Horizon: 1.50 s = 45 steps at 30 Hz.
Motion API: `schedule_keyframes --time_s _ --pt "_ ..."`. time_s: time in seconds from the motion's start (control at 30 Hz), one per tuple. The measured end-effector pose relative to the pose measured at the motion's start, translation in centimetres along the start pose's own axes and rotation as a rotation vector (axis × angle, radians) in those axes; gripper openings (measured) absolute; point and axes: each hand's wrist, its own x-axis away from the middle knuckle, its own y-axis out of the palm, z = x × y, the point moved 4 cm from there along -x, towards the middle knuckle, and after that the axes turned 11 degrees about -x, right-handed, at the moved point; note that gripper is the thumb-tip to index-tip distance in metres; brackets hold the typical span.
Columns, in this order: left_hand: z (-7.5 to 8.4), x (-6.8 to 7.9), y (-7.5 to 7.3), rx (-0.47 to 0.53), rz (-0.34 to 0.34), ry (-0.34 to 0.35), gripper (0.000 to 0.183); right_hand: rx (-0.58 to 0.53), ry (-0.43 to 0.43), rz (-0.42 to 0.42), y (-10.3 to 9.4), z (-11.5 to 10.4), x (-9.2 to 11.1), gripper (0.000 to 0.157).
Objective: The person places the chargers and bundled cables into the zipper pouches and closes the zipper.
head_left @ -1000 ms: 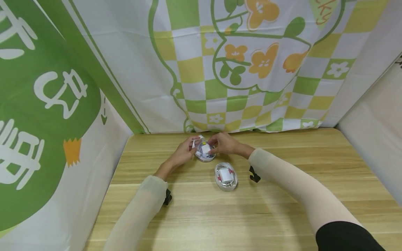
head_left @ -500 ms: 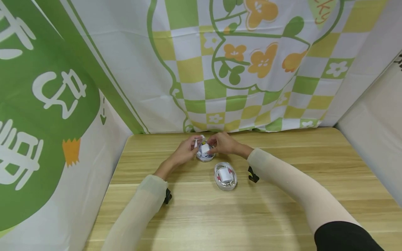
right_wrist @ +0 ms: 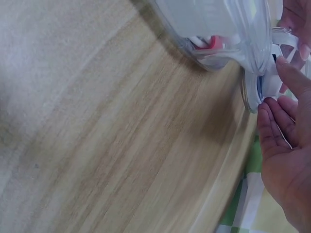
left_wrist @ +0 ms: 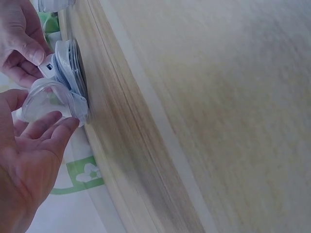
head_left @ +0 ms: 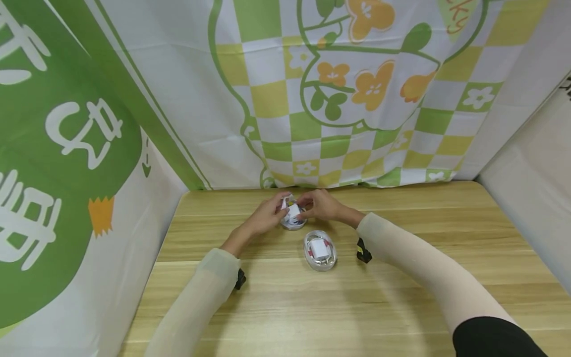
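At the table's far side, a round clear plastic case (head_left: pixel 292 227) holds a coiled cable (left_wrist: pixel 74 68) and a white charger plug (head_left: pixel 294 212). A yellow bit shows beside the plug. My left hand (head_left: pixel 266 214) holds the case's clear lid (left_wrist: pixel 44 101) between thumb and fingers; in the left wrist view the lid stands tilted up beside the coil. From the other side, my right hand (head_left: pixel 324 205) pinches the white plug, thumb on its face near the USB port. In the right wrist view, my right fingers (right_wrist: pixel 277 128) reach the case's edge.
A second clear case (head_left: pixel 308 258) lies nearer me on the wooden table (head_left: pixel 276 312), with a white plug, a coiled cable and red ties inside. A patterned cloth (head_left: pixel 308 144) hangs right behind the table's far edge.
My left hand has shifted slightly right, bringing the clear lid closer over the charger plug. My right hand stays almost in place at the plug. The second case has not moved.
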Motion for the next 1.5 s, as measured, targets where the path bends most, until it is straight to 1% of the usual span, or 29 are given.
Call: schedule_keyframes --time_s 0.13,0.23,0.37,0.47,0.57,0.77,0.93,1.07,1.2,1.3,1.37,1.5 --pt "0.1 -0.1 0.1 0.009 -0.017 -0.010 0.056 -0.057 0.013 -0.002 -0.5 0.1 0.2 0.045" --pt "0.4 0.0 0.1 -0.003 -0.014 -0.020 0.053 -0.058 0.018 0.017 -0.9 0.3 0.4 0.040" --pt "0.9 0.1 -0.2 -0.068 0.006 -0.032 0.046 -0.021 0.021 0.060 -1.4 0.2 0.8 0.032" --pt "1.0 0.2 -0.3 -0.109 0.010 -0.042 0.043 -0.026 0.022 0.087 -1.6 0.1 1.0 0.030" --pt "1.0 0.1 -0.3 -0.131 0.010 -0.035 0.040 -0.038 0.044 0.099 -1.7 -0.1 1.1 0.033" --pt "1.0 -0.2 -0.3 -0.180 0.000 -0.013 0.038 -0.053 0.127 0.103 -1.7 -0.2 1.3 0.044" --pt "1.0 -0.2 -0.4 -0.219 -0.022 0.000 0.038 -0.010 0.154 0.095 -1.4 -0.3 1.2 0.051" --pt "1.1 -0.3 -0.4 -0.260 -0.032 0.027 0.038 0.008 0.179 0.080 -1.2 -0.4 1.2 0.052" --pt "1.1 -0.4 -0.3 -0.318 -0.042 0.068 0.039 0.034 0.196 0.068 -1.0 -0.6 1.2 0.047" --pt "1.0 -0.5 -0.1 -0.342 -0.049 0.087 0.040 0.069 0.203 0.061 -0.8 -0.7 1.1 0.042" --pt "0.9 -0.6 -0.1 -0.344 -0.047 0.086 0.041 0.093 0.201 0.058 -0.7 -0.7 1.0 0.038" --pt "0.7 -0.7 0.0 -0.307 -0.041 0.060 0.039 0.115 0.189 0.062 -0.6 -0.8 1.0 0.033"
